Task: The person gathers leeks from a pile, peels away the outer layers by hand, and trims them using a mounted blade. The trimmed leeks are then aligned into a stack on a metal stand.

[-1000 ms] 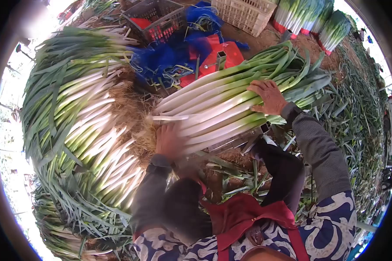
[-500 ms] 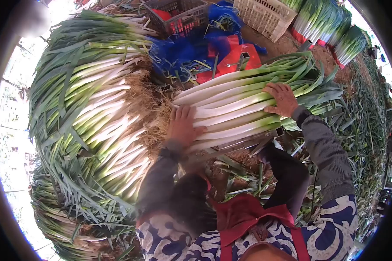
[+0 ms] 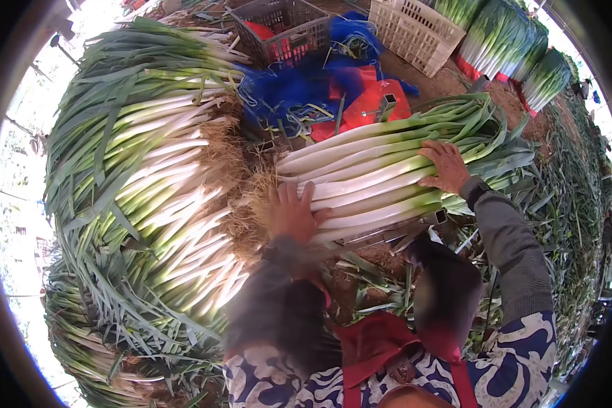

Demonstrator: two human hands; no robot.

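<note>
Your left hand [image 3: 294,214] lies flat, fingers spread, against the rooted end of a bundle of leeks [image 3: 381,170]; it presses on the white shafts and closes around nothing. Your right hand [image 3: 445,165] rests palm down farther along the same bundle, where white turns to green, its fingers curved loosely over the top stalks without enclosing them. The bundle lies lengthwise on a metal frame [image 3: 387,234] directly in front of your knees, roots toward the left, green leaves fanning toward the upper right.

To the left, touching the bundle's root end, a large heap of leeks [image 3: 149,183] is stacked on the ground, roots facing inward and leaves curving around the outer side. Behind the bundle, blue netting [image 3: 299,81] is piled on the soil, with red sheeting [image 3: 364,102] lying on and beside it.

Containers: a dark plastic crate [image 3: 282,27] stands at the top centre, behind the netting; red material shows inside it, though the rest of its contents cannot be made out. Just beside it, to the right, a cream plastic crate [image 3: 418,27] stands tilted; what it holds cannot be seen. Beyond that crate, upright leek bundles [image 3: 517,47] stand together, bound with red bands at the base.

Trimmed green leaves [image 3: 571,204] litter the ground along the right side. A red apron [image 3: 381,340] covers your lap at the bottom.
</note>
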